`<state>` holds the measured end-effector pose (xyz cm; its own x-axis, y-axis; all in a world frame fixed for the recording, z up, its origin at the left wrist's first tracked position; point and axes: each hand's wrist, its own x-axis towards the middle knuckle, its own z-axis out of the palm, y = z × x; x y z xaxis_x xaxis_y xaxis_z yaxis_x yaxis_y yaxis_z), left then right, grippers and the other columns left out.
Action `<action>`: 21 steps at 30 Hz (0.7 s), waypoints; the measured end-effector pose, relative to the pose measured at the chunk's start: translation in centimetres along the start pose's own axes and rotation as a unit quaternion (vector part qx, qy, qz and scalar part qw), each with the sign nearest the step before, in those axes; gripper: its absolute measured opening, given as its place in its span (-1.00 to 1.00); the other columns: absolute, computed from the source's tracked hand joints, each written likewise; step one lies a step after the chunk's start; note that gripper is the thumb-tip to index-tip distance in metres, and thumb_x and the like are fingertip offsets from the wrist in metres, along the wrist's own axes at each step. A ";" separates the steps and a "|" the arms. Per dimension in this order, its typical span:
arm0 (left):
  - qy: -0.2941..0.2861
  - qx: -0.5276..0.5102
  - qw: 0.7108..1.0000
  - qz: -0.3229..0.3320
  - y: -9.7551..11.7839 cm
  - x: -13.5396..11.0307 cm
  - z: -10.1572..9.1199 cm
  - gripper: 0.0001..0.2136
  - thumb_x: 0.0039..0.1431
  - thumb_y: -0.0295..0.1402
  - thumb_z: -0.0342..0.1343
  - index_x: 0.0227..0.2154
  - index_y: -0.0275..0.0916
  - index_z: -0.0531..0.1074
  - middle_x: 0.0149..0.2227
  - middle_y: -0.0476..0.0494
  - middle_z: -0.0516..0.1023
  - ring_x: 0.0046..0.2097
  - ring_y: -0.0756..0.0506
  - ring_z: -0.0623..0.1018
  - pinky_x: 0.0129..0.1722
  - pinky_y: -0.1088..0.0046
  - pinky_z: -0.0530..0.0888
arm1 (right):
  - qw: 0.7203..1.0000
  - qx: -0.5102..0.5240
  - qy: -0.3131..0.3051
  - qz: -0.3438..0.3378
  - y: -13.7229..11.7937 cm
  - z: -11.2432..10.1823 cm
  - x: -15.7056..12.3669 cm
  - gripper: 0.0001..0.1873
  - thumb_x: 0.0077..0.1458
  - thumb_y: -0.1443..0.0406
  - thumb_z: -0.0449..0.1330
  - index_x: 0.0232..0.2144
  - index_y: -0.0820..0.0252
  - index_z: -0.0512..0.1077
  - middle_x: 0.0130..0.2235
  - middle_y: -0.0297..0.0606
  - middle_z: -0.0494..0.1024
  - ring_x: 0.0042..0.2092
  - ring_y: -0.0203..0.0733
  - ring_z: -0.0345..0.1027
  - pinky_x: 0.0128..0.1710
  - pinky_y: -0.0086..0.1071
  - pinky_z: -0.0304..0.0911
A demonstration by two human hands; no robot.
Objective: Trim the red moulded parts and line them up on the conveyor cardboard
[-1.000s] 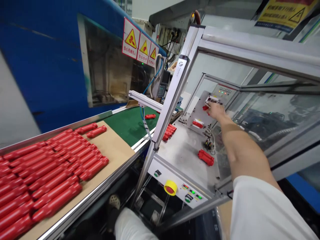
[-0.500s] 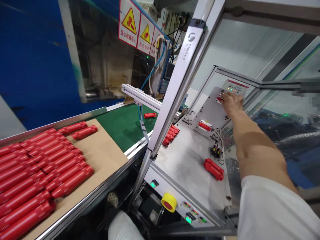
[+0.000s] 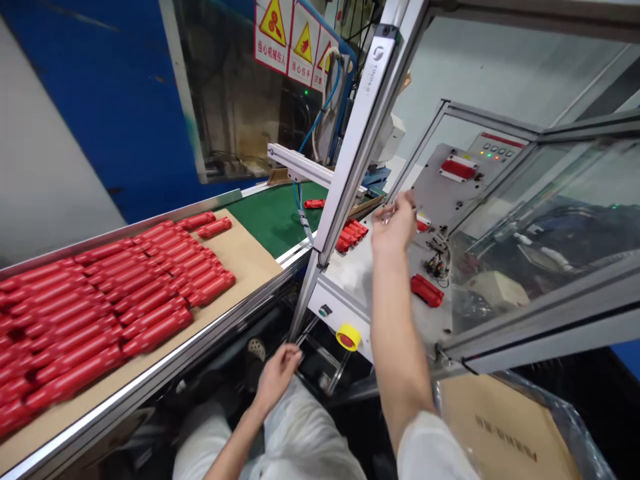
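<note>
Dozens of red tubes [image 3: 125, 307] lie on cardboard [image 3: 240, 267] by a green conveyor [image 3: 273, 217]. The left hand [image 3: 276, 379] hangs empty; the raised right hand's [image 3: 395, 227] grip is unclear.

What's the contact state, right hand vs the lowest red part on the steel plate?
Apart: the head view shows bare steel between the right hand and the red part.

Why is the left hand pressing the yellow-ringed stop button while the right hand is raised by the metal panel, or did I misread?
Misread: the head view shows the left hand low by the trousers, apart from the yellow-ringed stop button; the right hand is raised by the metal panel.
</note>
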<state>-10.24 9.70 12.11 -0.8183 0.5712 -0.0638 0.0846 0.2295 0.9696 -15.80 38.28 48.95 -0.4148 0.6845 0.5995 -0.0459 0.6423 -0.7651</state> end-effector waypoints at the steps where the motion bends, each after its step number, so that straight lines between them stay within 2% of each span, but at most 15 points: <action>1: 0.003 -0.001 1.000 0.023 1.0 1.4 0.1 -0.46 0.36 0.19 0.07 0.00 -0.21 0.53 -0.31 -0.08 0.62 -0.27 -0.12 0.62 -0.18 0.37 0.60 | 1.000 0.016 -0.019 -0.011 -0.4 -0.3 -4.9 -0.52 0.54 -0.06 -0.12 0.06 -0.04 0.50 -0.20 -0.29 0.53 -0.19 -0.22 0.50 -0.12 -0.28 0.54; 3: 0.016 0.001 0.997 0.072 3.2 3.9 0.3 -0.49 0.43 0.10 0.06 0.15 -0.22 0.46 -0.15 -0.16 0.66 -0.14 -0.13 0.65 -0.09 0.35 0.61 | 0.994 0.024 -0.099 -0.045 -0.8 -2.6 -14.3 -0.70 0.44 -0.02 0.16 -0.07 -0.07 0.61 -0.18 -0.29 0.62 -0.16 -0.16 0.56 -0.08 -0.22 0.55; 4: 0.021 0.003 0.995 0.097 4.4 5.1 0.4 -0.49 0.44 0.06 0.08 0.20 -0.22 0.44 -0.06 -0.21 0.67 -0.06 -0.15 0.66 -0.04 0.33 0.61 | 0.985 0.015 -0.155 -0.067 -0.5 -4.3 -18.5 -0.84 0.31 0.06 0.33 -0.17 -0.10 0.67 -0.21 -0.31 0.66 -0.18 -0.12 0.58 -0.10 -0.20 0.56; 5: 0.024 0.007 0.992 0.123 5.5 6.1 0.5 -0.51 0.43 0.02 0.11 0.22 -0.22 0.44 0.01 -0.25 0.66 0.00 -0.16 0.66 0.01 0.30 0.61 | 0.978 -0.002 -0.191 -0.088 0.2 -6.2 -22.2 -0.93 0.22 0.15 0.41 -0.22 -0.17 0.70 -0.26 -0.34 0.68 -0.23 -0.08 0.60 -0.18 -0.18 0.56; 6: 0.022 0.013 0.989 0.149 6.6 7.1 0.5 -0.53 0.42 -0.01 0.15 0.21 -0.20 0.47 0.06 -0.27 0.66 0.05 -0.18 0.66 0.05 0.27 0.60 | 0.974 -0.028 -0.201 -0.101 1.3 -8.2 -25.2 -0.80 0.22 0.25 0.37 -0.18 -0.26 0.72 -0.27 -0.35 0.70 -0.24 -0.03 0.62 -0.22 -0.13 0.55; 8: 0.004 0.026 0.980 0.197 8.4 9.0 0.6 -0.65 0.40 -0.10 0.21 0.09 -0.17 0.59 0.05 -0.25 0.69 0.06 -0.19 0.66 0.12 0.22 0.59 | 0.976 -0.087 -0.167 -0.113 4.9 -11.9 -29.6 -0.56 0.27 0.35 0.21 -0.03 -0.39 0.70 -0.21 -0.30 0.74 -0.20 0.14 0.65 -0.20 0.09 0.53; 10: -0.022 0.042 0.972 0.231 9.6 10.5 0.6 -0.77 0.40 -0.17 0.23 -0.08 -0.18 0.66 -0.05 -0.20 0.73 0.00 -0.17 0.68 0.13 0.17 0.58 | 0.977 -0.153 -0.101 -0.111 9.3 -14.7 -32.1 -0.46 0.31 0.34 0.15 0.11 -0.49 0.63 -0.16 -0.22 0.75 -0.21 0.29 0.66 -0.29 0.24 0.48; 11: -0.036 0.049 0.968 0.242 9.9 11.1 0.4 -0.79 0.40 -0.19 0.24 -0.14 -0.19 0.67 -0.09 -0.19 0.74 -0.04 -0.16 0.69 0.12 0.16 0.58 | 0.968 -0.219 -0.043 -0.117 11.6 -15.6 -32.9 -0.42 0.33 0.29 0.13 0.19 -0.63 0.53 -0.12 -0.27 0.75 -0.20 0.30 0.67 -0.32 0.25 0.47; 12: -0.049 0.057 0.965 0.250 10.1 11.6 0.2 -0.80 0.39 -0.20 0.25 -0.17 -0.22 0.67 -0.13 -0.18 0.74 -0.07 -0.15 0.69 0.09 0.15 0.59 | 0.958 -0.261 -0.012 -0.113 13.6 -16.3 -33.5 -0.37 0.34 0.26 0.14 0.27 -0.71 0.43 -0.07 -0.30 0.75 -0.15 0.32 0.68 -0.29 0.30 0.49; 14: -0.078 0.070 0.960 0.260 10.0 12.2 -0.3 -0.80 0.35 -0.21 0.30 -0.16 -0.25 0.66 -0.15 -0.16 0.73 -0.11 -0.14 0.69 0.03 0.19 0.62 | 0.945 -0.310 -0.001 -0.108 16.8 -17.0 -34.4 -0.28 0.34 0.24 0.16 0.36 -0.80 0.24 -0.03 -0.41 0.74 -0.08 0.32 0.69 -0.26 0.33 0.51; 16: -0.101 0.084 0.955 0.266 9.7 12.4 -0.7 -0.79 0.33 -0.23 0.31 -0.10 -0.25 0.65 -0.12 -0.15 0.72 -0.11 -0.13 0.69 -0.01 0.25 0.63 | 0.942 -0.319 -0.019 -0.106 18.6 -17.1 -35.0 -0.22 0.34 0.24 0.19 0.38 -0.82 0.15 0.00 -0.48 0.74 -0.05 0.29 0.69 -0.23 0.34 0.52; 18: -0.105 0.101 0.953 0.267 9.5 12.3 -0.7 -0.80 0.37 -0.28 0.25 -0.04 -0.24 0.63 -0.07 -0.17 0.70 -0.09 -0.12 0.68 -0.01 0.28 0.62 | 0.942 -0.316 -0.025 -0.111 19.3 -17.0 -35.3 -0.20 0.32 0.25 0.22 0.38 -0.82 0.15 0.00 -0.52 0.72 -0.06 0.28 0.69 -0.23 0.33 0.53; 21: -0.090 0.140 0.950 0.266 9.7 12.3 -0.2 -0.85 0.40 -0.33 0.20 -0.07 -0.23 0.60 -0.08 -0.16 0.67 -0.12 -0.09 0.65 -0.04 0.32 0.59 | 0.939 -0.323 0.019 -0.120 19.4 -16.8 -35.3 -0.26 0.30 0.21 0.22 0.34 -0.82 0.21 -0.05 -0.51 0.73 -0.15 0.31 0.70 -0.31 0.34 0.49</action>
<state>-19.55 18.81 20.75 -0.5090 0.7851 0.3530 0.6269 0.0571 0.7770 13.23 32.38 16.90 -0.4294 0.4969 0.7542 0.4313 0.8465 -0.3121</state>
